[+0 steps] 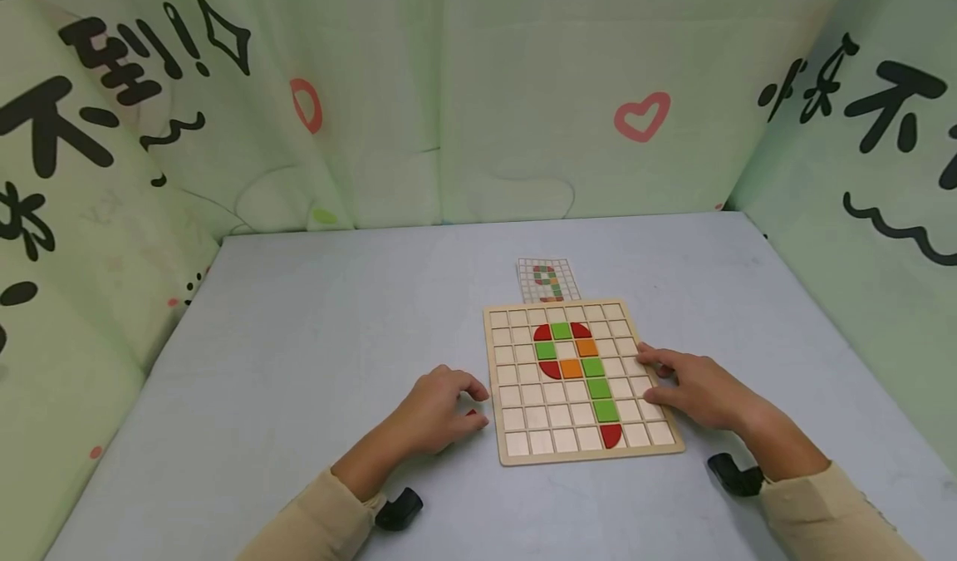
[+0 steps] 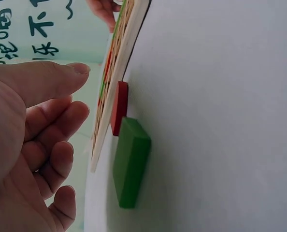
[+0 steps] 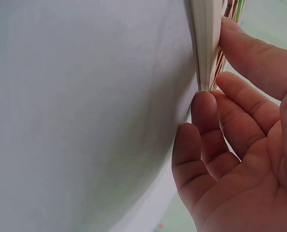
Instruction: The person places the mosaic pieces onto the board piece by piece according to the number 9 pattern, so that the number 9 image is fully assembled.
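Observation:
A square wooden grid board lies on the table, with red, green and orange tiles set in a looped figure like a 9. My left hand hovers at the board's left edge, thumb and fingers parted, holding nothing. Below it, in the left wrist view, a red tile and a thicker-looking green tile stand out beside the board's edge on the table. My right hand rests on the right edge, its thumb over the upper face and its other fingers loosely bent along the side.
A pattern card with a similar figure lies just behind the board, partly covered by it. The white table spreads out to the left. Printed green curtains enclose the back and both sides.

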The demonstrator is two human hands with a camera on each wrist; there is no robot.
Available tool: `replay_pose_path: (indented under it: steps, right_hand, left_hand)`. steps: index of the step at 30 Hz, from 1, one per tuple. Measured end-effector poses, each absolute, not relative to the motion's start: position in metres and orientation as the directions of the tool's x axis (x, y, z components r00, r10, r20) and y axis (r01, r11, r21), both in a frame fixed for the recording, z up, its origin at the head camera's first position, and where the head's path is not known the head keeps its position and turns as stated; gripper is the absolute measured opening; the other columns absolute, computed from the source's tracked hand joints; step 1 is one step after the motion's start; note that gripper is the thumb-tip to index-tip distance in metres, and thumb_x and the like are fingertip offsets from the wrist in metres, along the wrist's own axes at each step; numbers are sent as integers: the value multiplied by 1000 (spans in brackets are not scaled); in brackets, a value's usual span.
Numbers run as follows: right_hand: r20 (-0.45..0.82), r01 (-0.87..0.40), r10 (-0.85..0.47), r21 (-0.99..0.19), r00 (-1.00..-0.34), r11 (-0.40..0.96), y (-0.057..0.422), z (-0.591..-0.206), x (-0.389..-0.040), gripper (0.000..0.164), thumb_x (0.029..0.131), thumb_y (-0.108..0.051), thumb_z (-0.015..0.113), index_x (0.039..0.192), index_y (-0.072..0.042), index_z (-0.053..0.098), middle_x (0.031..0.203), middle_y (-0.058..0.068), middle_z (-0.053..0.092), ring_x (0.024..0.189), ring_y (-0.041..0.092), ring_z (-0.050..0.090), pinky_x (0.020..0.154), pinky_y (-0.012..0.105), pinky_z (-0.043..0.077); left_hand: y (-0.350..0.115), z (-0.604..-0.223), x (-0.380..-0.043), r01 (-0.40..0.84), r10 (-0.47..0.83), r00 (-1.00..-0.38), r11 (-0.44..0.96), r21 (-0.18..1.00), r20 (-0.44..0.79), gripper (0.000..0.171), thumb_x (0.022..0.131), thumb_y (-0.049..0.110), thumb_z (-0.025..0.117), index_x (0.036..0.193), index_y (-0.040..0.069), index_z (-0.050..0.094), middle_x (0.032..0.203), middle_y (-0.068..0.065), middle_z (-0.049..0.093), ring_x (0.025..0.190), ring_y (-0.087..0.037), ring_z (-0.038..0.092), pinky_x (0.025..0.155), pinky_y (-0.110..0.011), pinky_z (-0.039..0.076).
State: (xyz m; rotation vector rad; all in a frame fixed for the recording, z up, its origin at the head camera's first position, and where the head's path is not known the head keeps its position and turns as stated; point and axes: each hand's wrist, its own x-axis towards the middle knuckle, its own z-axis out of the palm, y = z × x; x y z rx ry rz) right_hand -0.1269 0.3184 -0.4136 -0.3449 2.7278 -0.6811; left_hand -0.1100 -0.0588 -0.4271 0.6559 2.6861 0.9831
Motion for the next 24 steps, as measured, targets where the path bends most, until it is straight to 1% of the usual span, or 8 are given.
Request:
replay_pose_path:
  steps: [6, 14, 24]
  right_hand:
    - [-255, -138, -295, -495, -921, 858, 318, -414, -128, 62, 91, -27, 73, 142, 2, 51, 150, 22, 43, 121, 41, 52, 97, 59, 41]
    - [-234, -155, -304, -498, -924, 853, 318, -414, -127, 61, 91, -26, 72, 141, 2, 52, 151, 22, 43, 121, 42, 52, 97, 59, 41]
    - [-228, -158, -304, -498, -925, 853, 317, -414, -127, 60, 91, -25, 72, 141, 2, 52, 151, 21, 43, 120, 41, 53, 96, 59, 42]
  left_hand:
    - [-65, -432, -110, 373, 489, -872, 672, 640, -6, 19, 84, 18, 79, 101, 12, 71, 97, 6, 65, 93, -16, 53, 81, -34, 45]
    - [-67, -433, -111, 332, 477, -875, 713, 617, -80, 24, 83, 20, 81, 105, 13, 72, 95, 8, 60, 88, -13, 49, 76, -31, 44]
    - [-71, -432, -108, 337, 482, -871, 727, 598, -94, 26, 81, 18, 83, 103, 12, 70, 95, 6, 60, 87, -14, 48, 75, -32, 43]
